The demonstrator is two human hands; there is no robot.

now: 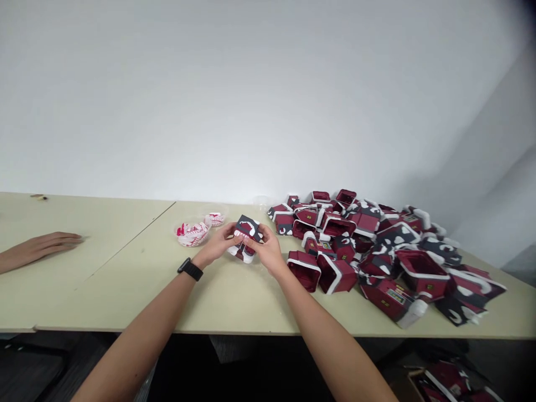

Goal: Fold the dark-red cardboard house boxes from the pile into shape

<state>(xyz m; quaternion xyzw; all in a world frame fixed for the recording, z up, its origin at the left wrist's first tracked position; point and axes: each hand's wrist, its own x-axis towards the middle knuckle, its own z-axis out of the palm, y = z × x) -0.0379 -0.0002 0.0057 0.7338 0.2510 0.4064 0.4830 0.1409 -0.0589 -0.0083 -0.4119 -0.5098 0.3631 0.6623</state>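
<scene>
My left hand [218, 244] and my right hand [268, 251] both grip a small dark red and black cardboard box [247, 230] with white trim, held just above the table. Fingers cover part of it, and its lower end shows dark red and white. To the left of my left hand sit a clear plastic tub [191, 233] of red-and-white printed pieces and a smaller one [215, 219]. Nearest my right hand lies the edge of a large heap of similar boxes [355, 245], some open-topped.
A co-worker's hand [44, 245] rests on the pale table [234, 298] at the far left. A small tan object [38, 196] lies by the back edge. A white wall [251, 100] rises behind. More red boxes fill a container [446, 382] below the table, lower right.
</scene>
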